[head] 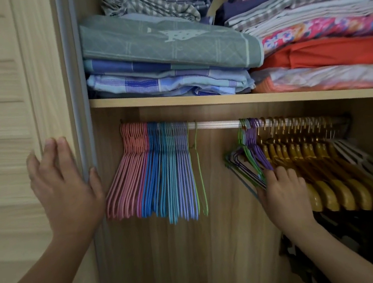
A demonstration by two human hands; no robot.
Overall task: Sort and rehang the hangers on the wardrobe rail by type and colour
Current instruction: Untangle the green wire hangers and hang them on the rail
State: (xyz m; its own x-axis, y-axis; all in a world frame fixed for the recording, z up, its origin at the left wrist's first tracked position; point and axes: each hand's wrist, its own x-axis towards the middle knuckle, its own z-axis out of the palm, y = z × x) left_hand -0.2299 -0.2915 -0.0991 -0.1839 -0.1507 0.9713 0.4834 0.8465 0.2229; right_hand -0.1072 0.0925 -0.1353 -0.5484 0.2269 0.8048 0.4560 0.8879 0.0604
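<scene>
Hanging along the wardrobe rail (213, 124) across the middle of the frame are the sorted hangers: a tight bunch of pink wire hangers (126, 170) at the left end, blue wire hangers (161, 174) pressing against them, and a single light green wire hanger (200, 174) dangling just to their right. A bare stretch of rail is separating these from a mixed cluster of green and purple wire hangers (249, 150) right of centre, which is leaning against a long row of yellow wooden hangers (322, 173) with gold hooks filling the right end. The right hand (283, 195), at lower right of centre, is reaching into that mixed cluster, its fingers curling onto the lower wires; how firmly it is gripping them cannot be told. The left hand (64, 188), at left of the frame, is lying flat with fingers spread against the edge of the wardrobe door (5, 114), holding nothing. Folded bedding (167, 51) is sitting stacked on the shelf (199, 99) above the rail.
</scene>
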